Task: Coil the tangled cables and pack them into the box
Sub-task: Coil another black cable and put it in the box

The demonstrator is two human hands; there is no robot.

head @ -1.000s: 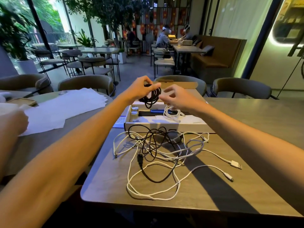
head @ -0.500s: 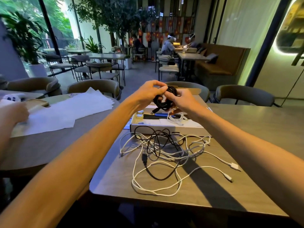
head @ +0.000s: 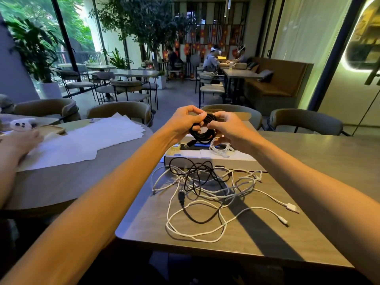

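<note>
1. Black cable coil [head: 205,138]: wound into a tight round bundle, held up in the air above the far side of the box [head: 205,161], not touching it. One plug end dangles from the coil's lower left, over the box.
2. Left hand [head: 185,121]: fingers curled round the coil's upper left, thumb + fingertips pinching it.
3. Right hand [head: 228,128]: fingers curled on the coil's right side. Both hands are together, clamped on the same coil, knuckles nearly touching.
4. Box: low, white, open-topped, on the far part of the counter [head: 277,239]. A white cable coil [head: 220,149] lies inside at the right end; other small items sit at the left end, too small to ID.
5. Cable tangle [head: 205,187]: white + black cables knotted loosely on the counter, just in front of the box's near wall.
6. Black USB plug [head: 181,197] at the tangle's left; white USB plug [head: 293,208] trails off to the right.
7. Round counter to the left carries paper sheets [head: 92,140]; another person's hand [head: 22,142] rests on them.
8. Bkgd: upholstered chairs [head: 123,112] behind both counters, café seating, plants.
</note>
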